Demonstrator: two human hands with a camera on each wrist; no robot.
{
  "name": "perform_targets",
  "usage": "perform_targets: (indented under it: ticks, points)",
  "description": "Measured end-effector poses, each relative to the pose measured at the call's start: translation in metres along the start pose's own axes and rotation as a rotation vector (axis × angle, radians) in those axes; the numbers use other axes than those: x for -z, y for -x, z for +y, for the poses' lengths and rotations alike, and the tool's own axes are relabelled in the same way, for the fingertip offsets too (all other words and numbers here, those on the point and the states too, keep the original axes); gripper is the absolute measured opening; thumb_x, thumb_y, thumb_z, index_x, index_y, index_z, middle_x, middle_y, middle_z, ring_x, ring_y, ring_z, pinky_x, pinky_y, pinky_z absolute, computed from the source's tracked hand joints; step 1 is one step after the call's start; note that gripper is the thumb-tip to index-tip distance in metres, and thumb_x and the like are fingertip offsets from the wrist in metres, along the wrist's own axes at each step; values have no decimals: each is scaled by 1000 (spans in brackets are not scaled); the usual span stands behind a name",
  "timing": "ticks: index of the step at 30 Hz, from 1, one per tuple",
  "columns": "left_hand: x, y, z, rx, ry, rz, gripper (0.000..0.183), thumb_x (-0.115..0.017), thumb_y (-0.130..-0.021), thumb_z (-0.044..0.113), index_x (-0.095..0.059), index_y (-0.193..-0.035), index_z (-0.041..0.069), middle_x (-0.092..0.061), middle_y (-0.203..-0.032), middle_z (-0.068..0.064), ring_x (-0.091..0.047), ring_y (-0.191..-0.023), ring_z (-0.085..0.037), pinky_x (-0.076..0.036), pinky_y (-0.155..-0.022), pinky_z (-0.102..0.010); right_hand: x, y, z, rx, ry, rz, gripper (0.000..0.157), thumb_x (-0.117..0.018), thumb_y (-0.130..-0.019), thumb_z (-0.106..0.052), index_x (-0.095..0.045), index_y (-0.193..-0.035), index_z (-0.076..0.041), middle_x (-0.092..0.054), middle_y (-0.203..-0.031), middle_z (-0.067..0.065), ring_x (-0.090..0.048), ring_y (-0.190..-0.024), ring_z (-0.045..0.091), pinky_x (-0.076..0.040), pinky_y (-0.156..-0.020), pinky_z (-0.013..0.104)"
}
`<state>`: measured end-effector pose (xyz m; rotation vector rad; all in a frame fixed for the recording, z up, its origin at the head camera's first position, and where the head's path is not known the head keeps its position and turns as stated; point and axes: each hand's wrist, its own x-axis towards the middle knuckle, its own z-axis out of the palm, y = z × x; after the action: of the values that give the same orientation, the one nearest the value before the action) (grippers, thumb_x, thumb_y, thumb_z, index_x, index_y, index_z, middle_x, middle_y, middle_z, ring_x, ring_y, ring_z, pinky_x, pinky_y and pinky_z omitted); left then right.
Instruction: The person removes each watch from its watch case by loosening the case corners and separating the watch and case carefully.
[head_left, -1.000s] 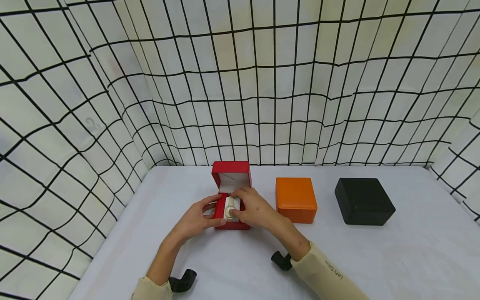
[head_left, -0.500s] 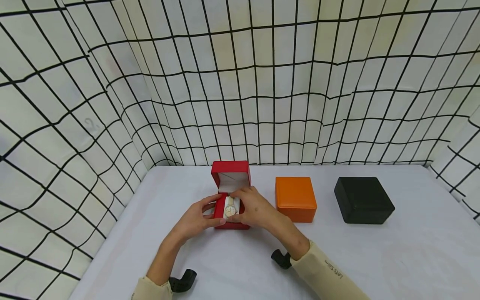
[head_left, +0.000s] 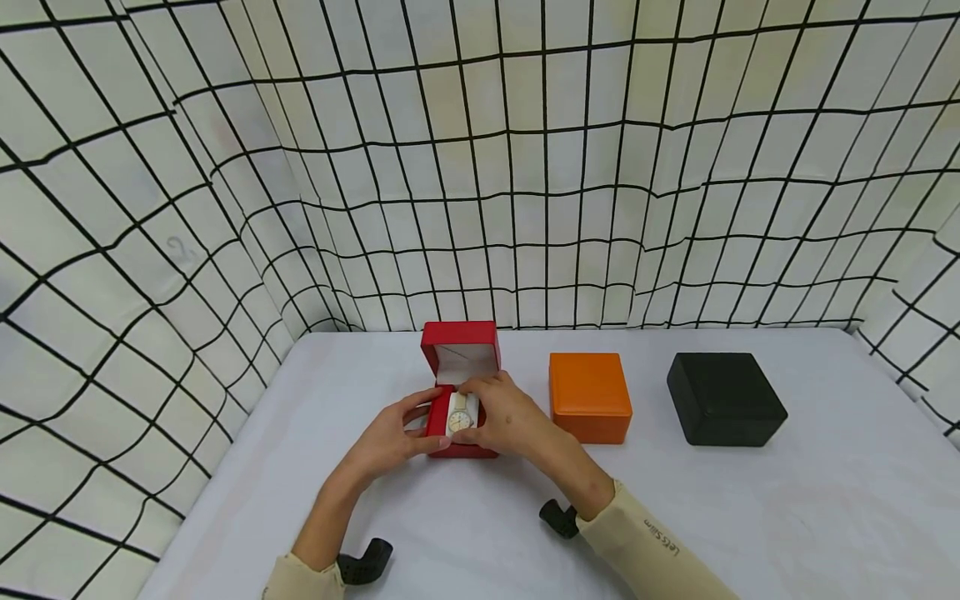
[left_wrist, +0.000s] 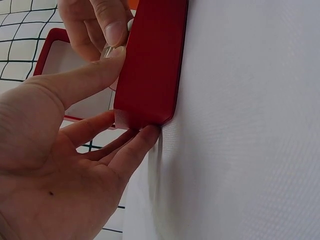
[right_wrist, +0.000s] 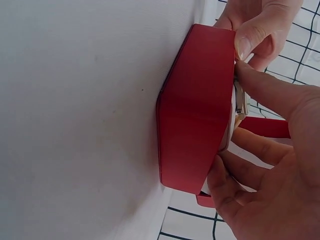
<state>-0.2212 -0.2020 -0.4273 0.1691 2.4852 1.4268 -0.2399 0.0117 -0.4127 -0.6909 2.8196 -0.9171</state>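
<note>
A red watch box (head_left: 459, 333) stands on the white table with its lid raised, the pale lining showing. Inside it lies a wristwatch (head_left: 460, 419) with a round pale dial and light strap, on a white cushion. My left hand (head_left: 387, 436) grips the box's left side, thumb along the front rim and fingers around the side wall (left_wrist: 150, 65). From the right, my right hand (head_left: 512, 419) pinches the watch, its thumb at the near end and fingers at the far end. A metal edge of the watch (right_wrist: 241, 97) shows beside the right thumb.
To the right of the red box sits a closed orange box (head_left: 588, 387), and further right a closed black box (head_left: 720, 396). A white wall with a black grid (head_left: 517, 208) encloses the back and sides of the table (head_left: 825, 500). Both forearms wear beige sleeves.
My right thumb has slid off the dial toward the near end of the watch, so more of the dial shows. The left hand keeps its grip on the box.
</note>
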Motion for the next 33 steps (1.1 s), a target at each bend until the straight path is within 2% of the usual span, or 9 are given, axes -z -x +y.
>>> perform_targets:
  ticks: [15, 33]
  points:
    - [1, -1, 1, 9, -11, 3, 83, -84, -87, 21, -42, -159, 14, -46, -161, -18, -46, -147, -43, -59, -102, -45, 1, 0, 1, 85, 28, 63, 60, -88, -81, -36, -63, -130, -13, -67, -131, 5, -61, -114, 21, -58, -101, 40]
    - [2, -1, -2, 12, 5, -25, 85, -84, -88, 20, -39, -160, 12, -44, -162, -20, -45, -147, -45, -58, -103, -45, -1, 3, 2, 75, -58, 68, 63, -88, -82, -32, -57, -134, -13, -62, -136, 5, -62, -110, 19, -60, -99, 37]
